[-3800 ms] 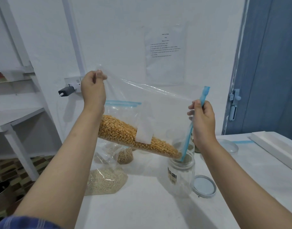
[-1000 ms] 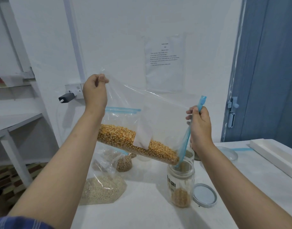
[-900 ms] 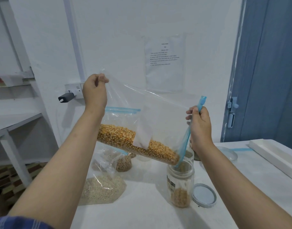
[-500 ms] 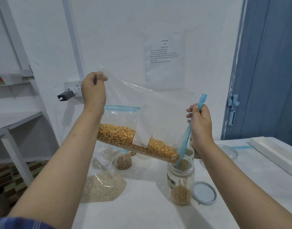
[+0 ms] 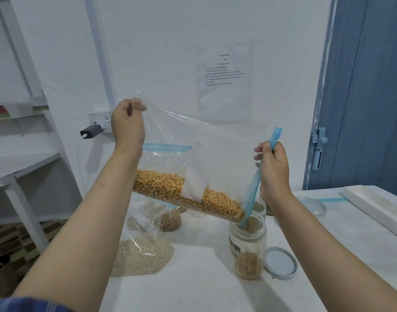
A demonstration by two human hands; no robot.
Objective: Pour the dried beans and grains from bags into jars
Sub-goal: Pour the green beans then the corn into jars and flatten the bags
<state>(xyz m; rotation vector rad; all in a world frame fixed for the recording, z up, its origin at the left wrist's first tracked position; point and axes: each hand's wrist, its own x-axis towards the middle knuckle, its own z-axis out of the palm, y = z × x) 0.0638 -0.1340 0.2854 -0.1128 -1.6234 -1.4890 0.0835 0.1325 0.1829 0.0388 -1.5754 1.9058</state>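
My left hand (image 5: pixel 127 122) and right hand (image 5: pixel 273 165) pinch the clear zip bag of yellow corn kernels (image 5: pixel 188 194); the clear glass jar (image 5: pixel 248 248) is roughly a quarter full, most kernels unpoured.

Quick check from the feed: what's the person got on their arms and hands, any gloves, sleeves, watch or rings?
Both forearms are bare, and no gloves, watch or rings show on the left hand or the right hand. The only clothing in view is a blue sleeve with thin pale stripes, at the upper left arm, bottom left of frame.
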